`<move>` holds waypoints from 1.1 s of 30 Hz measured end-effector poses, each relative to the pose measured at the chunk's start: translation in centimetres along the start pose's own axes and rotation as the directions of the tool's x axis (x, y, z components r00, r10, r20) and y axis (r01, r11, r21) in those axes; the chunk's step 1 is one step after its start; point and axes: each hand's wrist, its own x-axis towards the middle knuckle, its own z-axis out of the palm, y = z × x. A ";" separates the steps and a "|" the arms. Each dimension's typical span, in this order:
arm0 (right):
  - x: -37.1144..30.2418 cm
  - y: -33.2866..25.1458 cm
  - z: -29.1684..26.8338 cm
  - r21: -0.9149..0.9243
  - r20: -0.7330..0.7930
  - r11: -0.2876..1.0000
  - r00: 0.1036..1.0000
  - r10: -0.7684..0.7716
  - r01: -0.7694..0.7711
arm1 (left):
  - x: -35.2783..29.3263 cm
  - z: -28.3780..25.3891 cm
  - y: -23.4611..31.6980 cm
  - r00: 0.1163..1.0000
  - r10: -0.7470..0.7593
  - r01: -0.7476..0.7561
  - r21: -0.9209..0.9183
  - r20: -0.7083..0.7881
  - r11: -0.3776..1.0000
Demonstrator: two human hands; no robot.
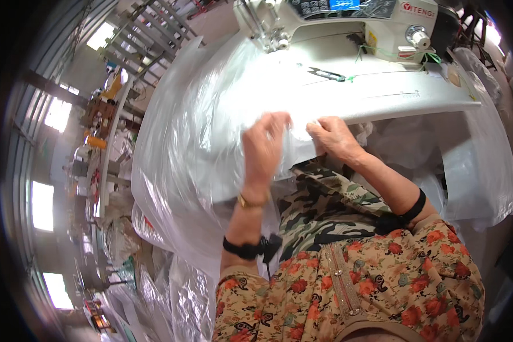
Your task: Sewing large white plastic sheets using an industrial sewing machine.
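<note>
A heap of clear plastic sheet [182, 131] covers the left part of the sewing machine's table [393, 102] and hangs over its near edge. Above that edge, my left hand [263, 145] is raised over the plastic; its fingers are bent but smeared by motion, so what they hold cannot be made out. Just to the right, my right hand [335, 137] is closed, thumb and forefinger pinching a bright, whitish bit of the plastic sheet. Farther back stands the sewing machine [376, 34], its needle area lit by a strong glare. Thread snips [326, 74] lie on the table.
Green thread [433, 57] hangs at the machine's base. More plastic sheeting [479, 171] drapes down at the right. A cluttered bench [111, 148] runs along the left, with metal racks [148, 34] behind. Camouflage cloth [325, 211] covers my lap.
</note>
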 end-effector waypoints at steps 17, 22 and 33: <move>-2.2 2.2 2.0 0.535 0.194 0.818 0.973 0.127 -0.213 | -15.1 -12.8 -21.0 0.676 -0.667 0.686 0.598 -0.312 0.415; -2.4 2.7 3.0 0.522 0.190 0.830 0.976 0.108 -0.193 | -11.3 -15.8 -13.8 0.378 -0.904 0.367 0.863 0.202 0.346; -1.9 4.7 2.4 0.492 0.184 0.870 0.980 -0.071 -0.029 | -3.7 2.3 2.9 0.914 0.287 -0.357 0.234 0.286 0.904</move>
